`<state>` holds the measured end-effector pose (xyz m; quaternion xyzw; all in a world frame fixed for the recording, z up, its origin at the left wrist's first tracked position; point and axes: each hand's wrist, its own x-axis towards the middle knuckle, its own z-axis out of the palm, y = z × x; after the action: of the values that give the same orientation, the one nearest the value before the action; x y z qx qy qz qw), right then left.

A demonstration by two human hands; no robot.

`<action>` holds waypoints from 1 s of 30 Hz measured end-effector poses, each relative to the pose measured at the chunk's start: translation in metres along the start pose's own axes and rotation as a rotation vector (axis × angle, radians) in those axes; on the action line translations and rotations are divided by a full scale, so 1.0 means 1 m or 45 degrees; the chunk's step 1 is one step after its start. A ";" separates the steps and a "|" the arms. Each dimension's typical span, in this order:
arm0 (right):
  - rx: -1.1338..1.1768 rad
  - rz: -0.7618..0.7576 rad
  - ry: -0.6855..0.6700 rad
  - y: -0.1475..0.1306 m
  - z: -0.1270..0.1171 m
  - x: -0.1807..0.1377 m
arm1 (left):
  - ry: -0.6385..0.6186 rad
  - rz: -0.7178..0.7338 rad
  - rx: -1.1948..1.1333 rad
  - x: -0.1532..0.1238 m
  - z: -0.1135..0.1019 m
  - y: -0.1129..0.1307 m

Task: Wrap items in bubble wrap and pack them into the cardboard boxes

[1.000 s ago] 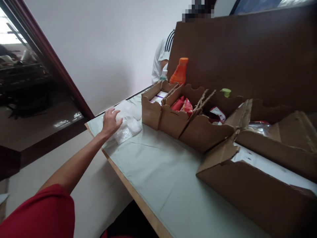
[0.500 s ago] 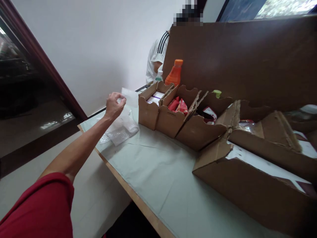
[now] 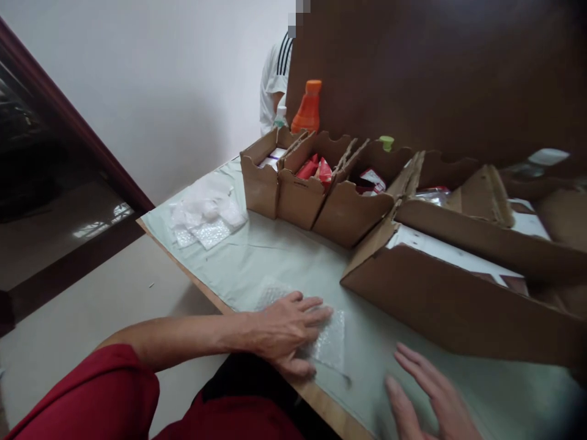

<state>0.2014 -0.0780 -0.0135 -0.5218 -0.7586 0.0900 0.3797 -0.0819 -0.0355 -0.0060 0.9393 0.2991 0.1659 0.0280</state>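
Flat on the table's near edge lies a clear bubble wrap bag. My left hand rests on top of it, palm down with the fingers spread, hiding its middle. To the right, my right hand hovers over the cloth, partly cut off by the lower frame edge. Its fingers are apart and nothing is in them. A loose pile of more bubble wrap bags lies at the far left end of the table.
Open cardboard bins line the table's back, holding boxes and red packets. A long bin stands nearer, with white boxes inside. Behind are an orange bottle and a brown panel. A person in a white sleeve sits beyond.
My left hand has come back from the far pile toward me, and a bubble wrap bag now lies under it. My right hand has entered at the lower right. The view has tilted down.
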 end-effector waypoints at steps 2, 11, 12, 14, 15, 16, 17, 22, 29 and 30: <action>-0.022 -0.059 -0.057 -0.021 0.007 0.014 | -0.043 0.048 -0.082 0.005 0.010 0.006; -0.269 -0.198 -0.271 0.013 0.060 0.012 | 0.413 -0.632 0.127 -0.054 -0.059 -0.084; -0.273 -0.209 -0.252 0.016 0.061 0.009 | 0.419 -0.788 0.235 -0.064 -0.070 -0.105; -0.277 -0.222 -0.220 0.016 0.062 0.006 | 0.365 -0.997 0.338 -0.079 -0.087 -0.144; -0.277 -0.225 -0.207 0.015 0.061 0.005 | 0.339 -1.065 0.345 -0.084 -0.091 -0.160; -0.279 -0.225 -0.197 0.014 0.061 0.005 | 0.326 -1.111 0.333 -0.086 -0.093 -0.173; -0.282 -0.225 -0.190 0.012 0.061 0.004 | 0.330 -1.140 0.314 -0.086 -0.094 -0.182; -0.265 -0.224 -0.183 0.014 0.064 0.002 | 0.583 -1.110 0.312 -0.065 -0.116 -0.180; 0.025 0.010 -0.217 -0.005 0.042 0.015 | 1.011 -0.915 -0.253 -0.012 -0.160 -0.095; 0.119 0.039 -0.229 -0.015 0.034 0.018 | 0.980 -0.912 -0.380 -0.004 -0.157 -0.081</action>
<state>0.1644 -0.0602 -0.0200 -0.5048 -0.7765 0.1775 0.3327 -0.1812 0.0218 0.1283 0.6358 0.5622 0.5184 0.1042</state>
